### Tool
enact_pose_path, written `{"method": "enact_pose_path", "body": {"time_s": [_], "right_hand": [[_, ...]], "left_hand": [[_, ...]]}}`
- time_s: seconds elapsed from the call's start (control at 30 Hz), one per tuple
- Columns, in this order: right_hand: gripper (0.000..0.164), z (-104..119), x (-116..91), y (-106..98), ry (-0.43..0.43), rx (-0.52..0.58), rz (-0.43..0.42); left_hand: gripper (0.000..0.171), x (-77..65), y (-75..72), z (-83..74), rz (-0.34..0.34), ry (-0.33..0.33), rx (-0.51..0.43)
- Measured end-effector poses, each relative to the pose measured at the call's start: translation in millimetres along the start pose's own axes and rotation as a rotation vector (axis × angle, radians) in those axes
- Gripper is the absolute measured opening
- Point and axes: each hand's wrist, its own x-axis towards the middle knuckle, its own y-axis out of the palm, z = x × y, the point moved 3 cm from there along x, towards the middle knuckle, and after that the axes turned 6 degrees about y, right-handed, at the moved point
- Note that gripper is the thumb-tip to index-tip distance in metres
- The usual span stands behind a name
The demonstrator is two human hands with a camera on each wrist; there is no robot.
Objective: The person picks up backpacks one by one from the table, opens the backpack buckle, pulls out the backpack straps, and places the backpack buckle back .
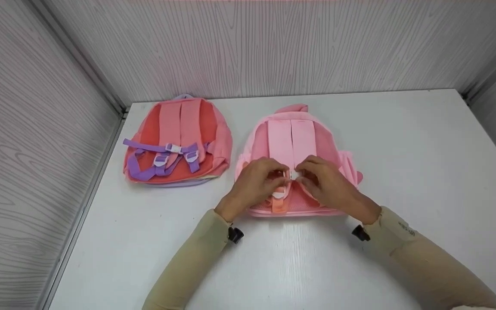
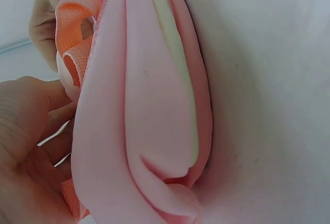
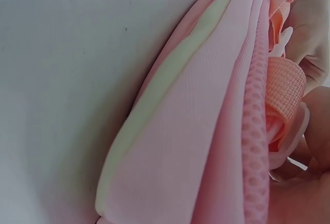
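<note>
A light pink backpack [image 1: 280, 131] lies on the table with its shoulder straps facing up. My left hand [image 1: 256, 181] and right hand [image 1: 327, 183] meet over its lower middle, pinching a small white buckle [image 1: 294, 174] between their fingertips. Below the left fingers hangs an orange webbing strap [image 1: 279, 206] with a white adjuster [image 1: 278, 194]. In the left wrist view, looped orange webbing [image 2: 77, 18] stands out beside the bag's pink side. The right wrist view has orange webbing [image 3: 286, 80] by the mesh back panel [image 3: 255, 131]. Fingers partly hide the buckle.
To the left lies a coral red backpack [image 1: 148, 125], straps up, its purple webbing [image 1: 144, 174] joined by a white buckle [image 1: 174, 148]. Both bags rest on a white table [image 1: 416, 150]. Grey wood-grain panels [image 1: 252, 47] stand behind and at the sides.
</note>
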Motion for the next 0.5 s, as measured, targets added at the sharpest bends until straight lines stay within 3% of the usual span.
{"method": "enact_pose_path", "body": {"time_s": [0.5], "right_hand": [[0.021, -2.2, -0.2, -4.4, 0.013, 0.051, 0.009]], "left_hand": [[0.027, -2.5, -3.4, 3.9, 0.019, -0.038, -0.023]]}}
